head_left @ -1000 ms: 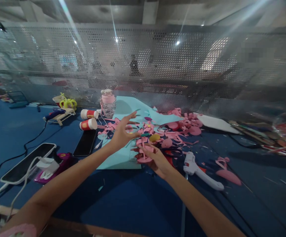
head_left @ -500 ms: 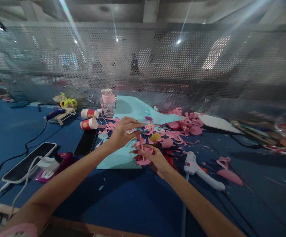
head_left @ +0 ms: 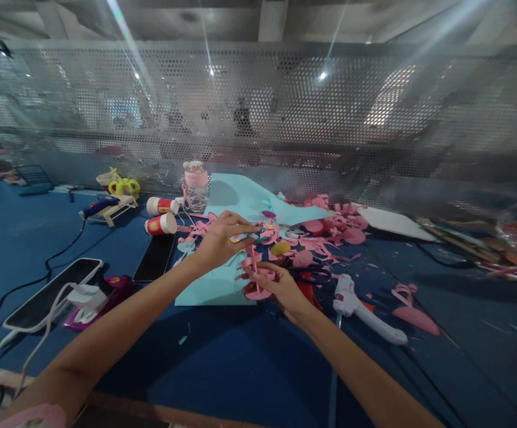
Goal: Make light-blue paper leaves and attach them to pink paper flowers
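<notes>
The left hand, which a second ago was spread wide with its forefinger raised, has drawn its fingers together and lowered them toward the thumb, leaving only a narrow gap between. Under that thumb, the upper loop of the pink piece in the right hand now shows more plainly and a little farther left, though whether the left fingertips touch it is hard to tell at this blurred spot.

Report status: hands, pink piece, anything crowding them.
Right hand holds pink piece. Left hand by its top, grip unclear. Pink scraps crowd just beyond; white glue gun lies to the right.
</notes>
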{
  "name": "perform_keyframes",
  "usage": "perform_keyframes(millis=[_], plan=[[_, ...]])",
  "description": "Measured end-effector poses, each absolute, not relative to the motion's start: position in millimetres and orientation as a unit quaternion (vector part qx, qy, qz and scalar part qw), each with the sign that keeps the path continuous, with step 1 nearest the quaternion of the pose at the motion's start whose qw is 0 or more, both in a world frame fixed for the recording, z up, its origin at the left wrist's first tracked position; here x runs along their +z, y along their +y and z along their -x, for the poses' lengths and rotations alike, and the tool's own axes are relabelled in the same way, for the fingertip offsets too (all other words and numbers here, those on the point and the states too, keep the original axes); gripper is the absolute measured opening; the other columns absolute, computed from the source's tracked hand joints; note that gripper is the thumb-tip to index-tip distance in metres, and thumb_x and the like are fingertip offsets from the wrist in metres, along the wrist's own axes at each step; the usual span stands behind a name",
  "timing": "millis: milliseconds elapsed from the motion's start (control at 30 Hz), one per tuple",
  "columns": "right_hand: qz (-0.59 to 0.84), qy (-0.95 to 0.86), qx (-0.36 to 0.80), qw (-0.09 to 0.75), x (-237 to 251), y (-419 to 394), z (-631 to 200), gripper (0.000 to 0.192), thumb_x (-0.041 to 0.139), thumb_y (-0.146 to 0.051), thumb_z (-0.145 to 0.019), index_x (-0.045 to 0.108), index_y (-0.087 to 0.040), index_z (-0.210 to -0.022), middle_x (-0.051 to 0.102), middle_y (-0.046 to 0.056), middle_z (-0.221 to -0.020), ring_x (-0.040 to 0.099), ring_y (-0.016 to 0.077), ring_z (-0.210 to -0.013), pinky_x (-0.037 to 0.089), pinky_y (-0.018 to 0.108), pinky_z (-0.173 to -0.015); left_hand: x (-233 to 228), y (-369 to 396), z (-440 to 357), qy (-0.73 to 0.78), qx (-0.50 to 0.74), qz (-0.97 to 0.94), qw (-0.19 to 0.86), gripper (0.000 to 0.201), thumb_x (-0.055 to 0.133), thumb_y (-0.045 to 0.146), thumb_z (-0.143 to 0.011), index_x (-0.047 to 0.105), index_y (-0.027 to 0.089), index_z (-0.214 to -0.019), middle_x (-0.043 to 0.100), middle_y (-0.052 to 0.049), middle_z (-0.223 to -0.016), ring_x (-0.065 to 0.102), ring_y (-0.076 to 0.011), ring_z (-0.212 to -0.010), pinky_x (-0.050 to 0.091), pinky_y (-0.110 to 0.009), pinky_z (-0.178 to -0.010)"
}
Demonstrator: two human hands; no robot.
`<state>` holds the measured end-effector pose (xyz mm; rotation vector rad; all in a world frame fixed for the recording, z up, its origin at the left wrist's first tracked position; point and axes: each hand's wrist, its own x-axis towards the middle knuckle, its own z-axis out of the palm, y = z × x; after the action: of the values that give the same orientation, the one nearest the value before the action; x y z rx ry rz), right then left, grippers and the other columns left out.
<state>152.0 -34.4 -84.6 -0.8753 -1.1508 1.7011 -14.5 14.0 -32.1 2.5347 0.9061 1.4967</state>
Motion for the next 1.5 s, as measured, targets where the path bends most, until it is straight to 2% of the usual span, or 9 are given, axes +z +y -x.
perform_keyframes(millis=[100,200,267,367,500,700,1000,1300,1500], plan=[[0.349,-0.454,0.687,0.447,-85,-35,-151,0.031,0.073,-0.029,-0.061,0.061,-0.016,-0.086,0.071,0.003,-0.075,0.066,0.0177,-0.06,0.053,0.031,-0.059,-33,14,15,0.315,0.485,-0.812,0.081,0.05,0.068,0.029,-0.068,0.055,0.026,-0.115,0.061,-0.007,-0.108,0.049,-0.0212,-0.102,0.039,-0.04,-0.089],[0.34,-0.444,0.691,0.458,-85,-34,-150,0.029,0.074,-0.029,-0.061,0.063,-0.016,-0.085,0.071,0.003,-0.075,0.067,0.0182,-0.064,0.054,0.031,-0.06,-38,17,12,0.346,0.492,-0.769,0.217,0.082,0.074,0.032,-0.06,0.035,0.023,-0.131,0.046,-0.013,-0.129,0.043,-0.0251,-0.115,0.036,-0.043,-0.094],[0.341,-0.43,0.691,0.47,-86,-33,-150,0.029,0.074,-0.028,-0.06,0.064,-0.016,-0.084,0.071,0.003,-0.077,0.067,0.0182,-0.068,0.055,0.031,-0.062,-44,20,10,0.371,0.472,-0.727,0.333,0.078,0.074,0.034,-0.059,0.04,0.019,-0.127,0.05,-0.015,-0.124,0.047,-0.0252,-0.112,0.039,-0.04,-0.09],[0.358,-0.399,0.686,0.493,-88,-31,-149,0.033,0.076,-0.027,-0.057,0.064,-0.017,-0.086,0.071,0.003,-0.081,0.067,0.0179,-0.069,0.055,0.031,-0.062,-51,23,4,0.397,0.427,-0.674,0.453,0.051,0.073,0.038,-0.058,0.057,0.011,-0.098,0.062,-0.012,-0.098,0.057,-0.0233,-0.096,0.044,-0.036,-0.081],[0.36,-0.384,0.69,0.496,-92,-30,-146,0.035,0.076,-0.027,-0.056,0.064,-0.017,-0.088,0.07,0.003,-0.081,0.067,0.0182,-0.07,0.056,0.032,-0.062,-52,23,0,0.369,0.417,-0.641,0.529,0.042,0.075,0.039,-0.052,0.055,0.012,-0.076,0.063,-0.005,-0.076,0.06,-0.0175,-0.078,0.046,-0.032,-0.072],[0.36,-0.407,0.687,0.483,-93,-30,-145,0.03,0.075,-0.028,-0.059,0.066,-0.018,-0.086,0.07,0.002,-0.079,0.066,0.0164,-0.069,0.055,0.03,-0.063,-57,30,5,0.39,0.429,-0.665,0.471,0.038,0.07,0.047,-0.055,0.059,0.011,-0.064,0.057,0.001,-0.06,0.054,-0.0119,-0.062,0.042,-0.024,-0.061],[0.359,-0.437,0.678,0.47,-98,-28,-144,0.029,0.073,-0.029,-0.061,0.066,-0.018,-0.087,0.07,0.003,-0.082,0.066,0.0178,-0.074,0.055,0.029,-0.063,-51,35,18,0.424,0.41,-0.715,0.375,0.028,0.069,0.039,-0.06,0.067,0.011,-0.059,0.056,0.001,-0.05,0.048,-0.0091,-0.052,0.035,-0.02,-0.05],[0.365,-0.428,0.687,0.461,-97,-29,-143,0.032,0.073,-0.032,-0.061,0.066,-0.018,-0.089,0.07,0.005,-0.087,0.067,0.0203,-0.077,0.054,0.032,-0.066,-46,38,32,0.387,0.382,-0.795,0.268,0.013,0.063,0.025,-0.07,0.072,0.016,-0.074,0.071,-0.003,-0.072,0.063,-0.0148,-0.069,0.046,-0.021,-0.061],[0.35,-0.43,0.694,0.459,-95,-30,-143,0.03,0.072,-0.03,-0.063,0.065,-0.017,-0.089,0.071,0.004,-0.085,0.067,0.0199,-0.077,0.055,0.03,-0.066,-29,41,49,0.364,0.378,-0.813,0.252,0.011,0.065,0.024,-0.068,0.071,0.015,-0.07,0.07,-0.004,-0.068,0.065,-0.0145,-0.066,0.05,-0.02,-0.062]])
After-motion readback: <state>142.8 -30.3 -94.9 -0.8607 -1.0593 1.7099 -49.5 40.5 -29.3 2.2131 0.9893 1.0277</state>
